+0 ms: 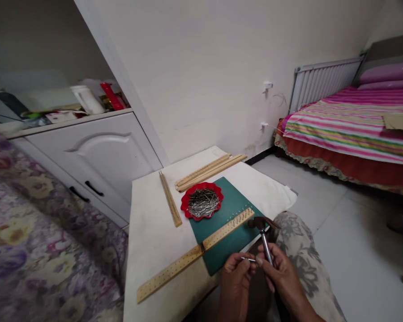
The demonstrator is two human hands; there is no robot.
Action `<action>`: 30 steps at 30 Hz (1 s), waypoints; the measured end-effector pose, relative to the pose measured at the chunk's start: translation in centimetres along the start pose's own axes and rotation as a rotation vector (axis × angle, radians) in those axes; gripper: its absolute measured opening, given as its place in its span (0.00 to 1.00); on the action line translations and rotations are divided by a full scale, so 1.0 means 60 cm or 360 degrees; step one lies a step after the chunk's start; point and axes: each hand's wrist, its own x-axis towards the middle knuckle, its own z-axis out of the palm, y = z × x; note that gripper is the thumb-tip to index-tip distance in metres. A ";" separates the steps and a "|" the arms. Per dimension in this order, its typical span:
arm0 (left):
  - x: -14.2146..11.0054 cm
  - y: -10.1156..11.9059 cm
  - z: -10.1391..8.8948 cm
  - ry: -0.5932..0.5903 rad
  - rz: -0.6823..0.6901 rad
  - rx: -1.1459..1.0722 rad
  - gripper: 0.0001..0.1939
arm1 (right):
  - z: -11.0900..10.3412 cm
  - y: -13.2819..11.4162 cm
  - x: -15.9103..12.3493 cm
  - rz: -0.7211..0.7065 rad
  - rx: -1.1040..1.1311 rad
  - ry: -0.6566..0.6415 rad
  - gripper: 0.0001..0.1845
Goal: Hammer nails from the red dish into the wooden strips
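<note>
My right hand is closed round the metal shaft of a small hammer, its dark head pointing up near the table's front edge. Pinched in my left hand is a thin nail, and its tip reaches the fingers of the right hand. Just beyond the hammer head lies a long wooden strip with a row of holes, crossing a green mat; several nails stand in its right end. A red dish full of nails sits on the mat.
A single wooden strip and a pair of strips lie on the white table. My knee in patterned cloth is to the right. A flowered bedspread lies left, a white cabinet behind, a striped bed at right.
</note>
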 end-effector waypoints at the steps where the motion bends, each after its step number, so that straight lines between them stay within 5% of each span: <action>1: 0.006 0.004 -0.005 0.0032 0.0016 0.0093 0.08 | -0.002 0.002 0.000 0.0013 -0.0030 0.0006 0.17; 6: 0.061 0.064 -0.031 0.0270 0.0426 0.1014 0.08 | -0.012 0.010 0.001 0.0068 -0.0178 0.0019 0.17; 11: 0.109 0.101 -0.032 0.0246 0.0758 0.1704 0.10 | -0.014 0.010 -0.003 0.0105 -0.0208 -0.0034 0.18; 30: 0.129 0.086 -0.028 0.0197 0.0924 0.2167 0.11 | -0.016 0.020 0.002 0.0097 -0.0267 -0.0016 0.20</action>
